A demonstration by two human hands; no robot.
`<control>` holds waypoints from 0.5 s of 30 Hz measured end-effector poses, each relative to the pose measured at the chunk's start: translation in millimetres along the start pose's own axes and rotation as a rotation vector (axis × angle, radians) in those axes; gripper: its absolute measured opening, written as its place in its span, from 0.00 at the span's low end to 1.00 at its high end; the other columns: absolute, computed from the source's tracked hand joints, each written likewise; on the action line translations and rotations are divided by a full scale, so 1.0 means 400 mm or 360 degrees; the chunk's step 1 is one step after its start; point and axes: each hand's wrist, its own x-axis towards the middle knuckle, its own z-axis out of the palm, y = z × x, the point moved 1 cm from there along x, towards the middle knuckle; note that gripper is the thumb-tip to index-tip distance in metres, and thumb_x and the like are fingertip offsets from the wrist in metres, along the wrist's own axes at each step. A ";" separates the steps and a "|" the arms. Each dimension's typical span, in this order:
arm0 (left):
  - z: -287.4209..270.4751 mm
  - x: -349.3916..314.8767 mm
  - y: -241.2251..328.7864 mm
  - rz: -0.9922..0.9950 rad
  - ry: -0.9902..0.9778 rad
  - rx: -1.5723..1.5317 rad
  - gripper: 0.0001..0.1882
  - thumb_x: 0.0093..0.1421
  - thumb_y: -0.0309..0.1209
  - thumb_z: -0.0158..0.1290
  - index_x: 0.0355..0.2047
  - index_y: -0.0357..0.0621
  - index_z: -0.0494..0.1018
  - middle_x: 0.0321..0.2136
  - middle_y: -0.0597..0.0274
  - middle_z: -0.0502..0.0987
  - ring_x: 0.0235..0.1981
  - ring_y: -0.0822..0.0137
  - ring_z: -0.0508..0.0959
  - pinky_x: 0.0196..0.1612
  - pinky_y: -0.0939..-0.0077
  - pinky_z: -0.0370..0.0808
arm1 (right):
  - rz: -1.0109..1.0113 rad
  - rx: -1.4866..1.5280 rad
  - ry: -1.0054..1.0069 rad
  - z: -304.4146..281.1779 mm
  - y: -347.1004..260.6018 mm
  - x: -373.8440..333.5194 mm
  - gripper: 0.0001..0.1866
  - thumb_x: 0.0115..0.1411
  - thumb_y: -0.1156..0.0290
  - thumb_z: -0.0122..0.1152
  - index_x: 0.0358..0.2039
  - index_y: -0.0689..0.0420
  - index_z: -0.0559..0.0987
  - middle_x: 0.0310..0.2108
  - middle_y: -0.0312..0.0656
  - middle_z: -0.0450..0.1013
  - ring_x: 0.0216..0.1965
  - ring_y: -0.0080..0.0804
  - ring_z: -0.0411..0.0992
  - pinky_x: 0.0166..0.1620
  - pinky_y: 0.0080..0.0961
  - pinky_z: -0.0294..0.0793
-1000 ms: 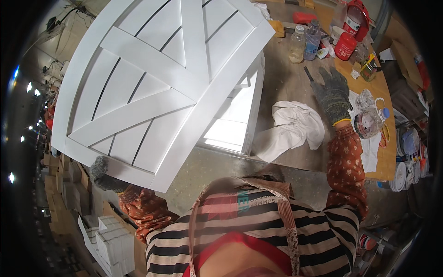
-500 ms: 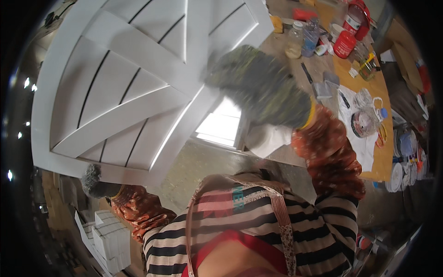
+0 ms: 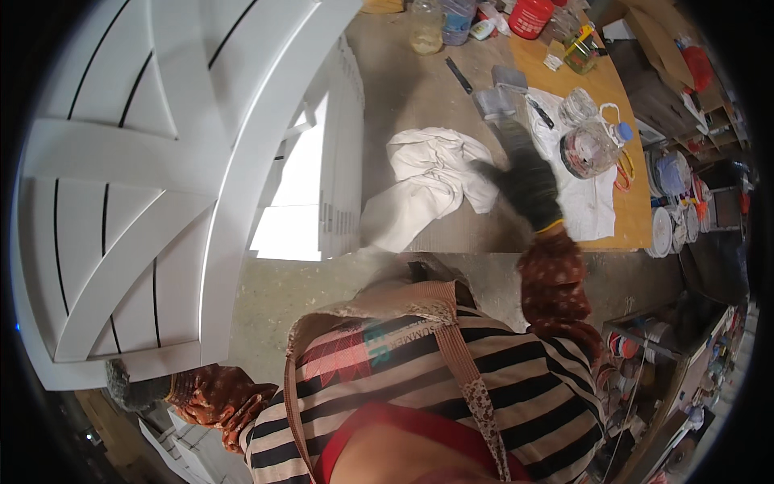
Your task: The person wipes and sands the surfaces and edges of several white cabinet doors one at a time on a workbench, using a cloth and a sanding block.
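Note:
A large white panel (image 3: 121, 153) with dark grooves and curved raised trim stands tilted at the left. My left hand (image 3: 141, 389), in a grey glove, grips its lower edge, fingers hooked over the rim. Over the table my right hand (image 3: 526, 184), in a dark glove, is blurred by motion, with its thumb apart and fingers stretched forward. Just beyond those fingers lie two grey blocks (image 3: 494, 102), one behind the other. To the hand's left is a crumpled white cloth (image 3: 439, 173). A black-handled tool (image 3: 540, 111) rests on a white sheet (image 3: 592, 214) to its right.
On the wooden table (image 3: 633, 177) stand a clear plastic jug (image 3: 588, 149), a glass jar (image 3: 426, 28) and a red container (image 3: 530, 16). A stack of white panels (image 3: 343, 153) sits at its left edge. Shelves with tubs (image 3: 661, 230) line the right.
My right hand has left the panel and moved over the table beside the cloth. The panel has shifted left in view, with my left hand still at its lower edge.

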 end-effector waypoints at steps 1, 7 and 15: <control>-0.004 -0.003 -0.004 -0.0021 -0.0003 0.0009 0.16 0.53 0.36 0.50 0.24 0.34 0.78 0.23 0.55 0.80 0.25 0.61 0.81 0.30 0.69 0.78 | 0.0006 0.0098 -0.0077 0.001 -0.060 0.004 0.38 0.53 0.55 0.65 0.61 0.56 0.64 0.55 0.50 0.67 0.55 0.47 0.66 0.59 0.36 0.63; 0.016 0.006 -0.005 -0.0052 -0.0013 -0.0025 0.15 0.54 0.35 0.49 0.26 0.33 0.78 0.25 0.53 0.80 0.27 0.60 0.81 0.32 0.67 0.78 | -0.0172 -0.0080 -0.0313 0.128 -0.078 0.116 0.25 0.53 0.56 0.60 0.52 0.49 0.73 0.40 0.50 0.73 0.43 0.46 0.72 0.47 0.38 0.71; 0.005 -0.004 0.001 -0.0096 -0.0055 -0.0053 0.15 0.55 0.34 0.49 0.28 0.33 0.77 0.28 0.51 0.80 0.30 0.58 0.81 0.36 0.64 0.78 | 0.0583 -0.0219 -0.0296 0.038 0.060 0.164 0.27 0.54 0.43 0.56 0.47 0.47 0.77 0.41 0.50 0.75 0.48 0.47 0.72 0.49 0.39 0.72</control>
